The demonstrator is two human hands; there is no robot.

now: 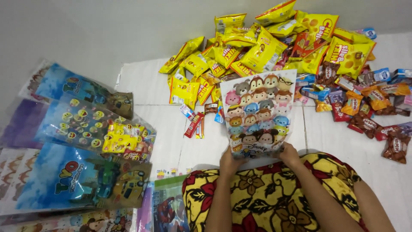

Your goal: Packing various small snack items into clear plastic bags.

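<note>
Between both hands, a cartoon-printed plastic bag stands upright over the lap; left hand and right hand pinch its bottom corners. Yellow snack packets lie beyond it. Judging by this, an even grip on both corners keeps it flat.

Both forearms extend forward from the lower frame edge, roughly parallel and slightly converging. Left hand and right hand sit level with each other, well apart, fingers curled closed in a pinch grip, thumbs hidden, wrists straight
</note>
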